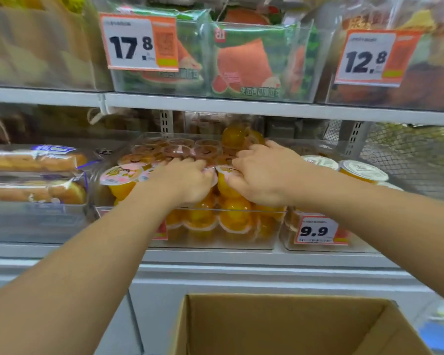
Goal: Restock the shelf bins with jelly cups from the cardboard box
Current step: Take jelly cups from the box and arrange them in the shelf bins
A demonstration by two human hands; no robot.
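both hands are reaching into the clear shelf bin on the middle shelf, which is holding a heap of orange jelly cups. the left hand is lying palm down on the top cups, fingers curled over them; whether it is gripping one i cannot tell. the right hand is curling its fingers and thumb round one jelly cup at the top of the heap. the cardboard box is standing open below, in front of the shelf.
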